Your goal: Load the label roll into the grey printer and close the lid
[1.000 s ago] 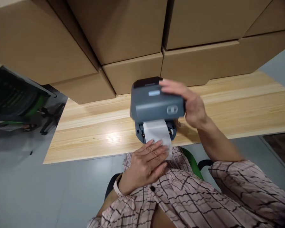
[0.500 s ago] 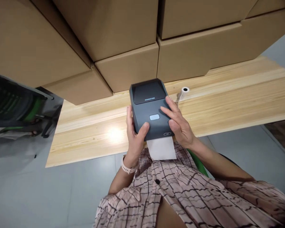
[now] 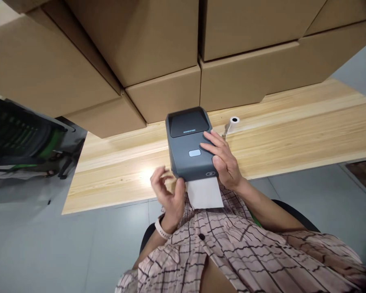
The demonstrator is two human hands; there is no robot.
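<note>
A dark grey label printer (image 3: 189, 142) sits at the near edge of the wooden table (image 3: 293, 134), lid closed. A strip of white label paper (image 3: 205, 193) hangs out of its front slot. My right hand (image 3: 224, 162) rests on the printer's top right corner, fingers stretched flat across the lid. My left hand (image 3: 167, 195) hovers just off the printer's lower left corner, fingers loosely curled and apart, holding nothing; its thumb is near the paper's left edge.
Stacked cardboard boxes (image 3: 158, 53) fill the back of the table right behind the printer. A small white paper roll core (image 3: 233, 121) lies on the table to the printer's right. A green-and-black chair (image 3: 21, 134) stands at the left over grey floor.
The printer lid went from raised to closed. My left hand let go of the printer's left side and pulled back toward me. My right hand stays on the lid.
</note>
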